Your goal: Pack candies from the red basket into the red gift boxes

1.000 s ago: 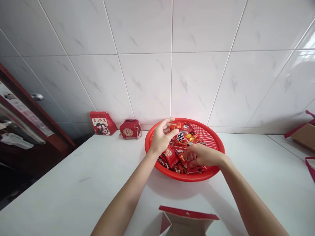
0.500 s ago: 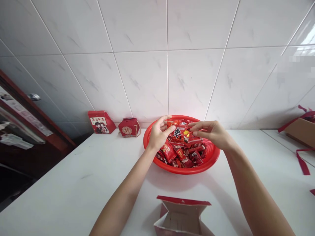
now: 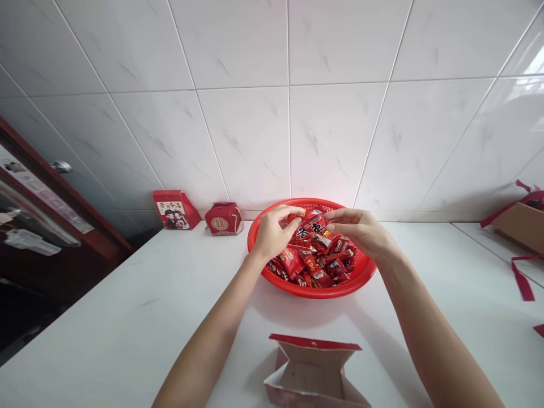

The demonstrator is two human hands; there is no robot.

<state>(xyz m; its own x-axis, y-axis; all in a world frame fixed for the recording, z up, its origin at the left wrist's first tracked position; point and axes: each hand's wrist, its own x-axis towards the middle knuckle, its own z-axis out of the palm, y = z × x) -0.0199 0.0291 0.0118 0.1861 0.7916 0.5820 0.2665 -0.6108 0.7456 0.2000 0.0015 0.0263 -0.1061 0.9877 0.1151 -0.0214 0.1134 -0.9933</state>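
A red plastic colander (image 3: pixel 312 293) holds a heap of red wrapped snack packets (image 3: pixel 312 263), several with dark or gold lettering. My left hand (image 3: pixel 274 232) is over its left side, thumb and fingers closed on a red packet (image 3: pixel 297 217) that they partly hide. Over the right side reaches my right hand (image 3: pixel 361 229), its fingers stretched out beside the lettered packets, with the thumb a little apart below. Nearer to me stands a red paper box (image 3: pixel 314 344), its top open and its pale inside showing.
Against the tiled wall stand a red box with a printed couple (image 3: pixel 174 211) and a small red box with a cord handle (image 3: pixel 223 219). To the right lies a brown carton (image 3: pixel 521 226) with red ribbon (image 3: pixel 522 280). A wooden-framed door (image 3: pixel 68 198) is beyond the counter's left edge.
The large lettered packet between my hands has tilted, and another lettered one shows beside it. My right hand has shifted slightly left. The view has moved a little.
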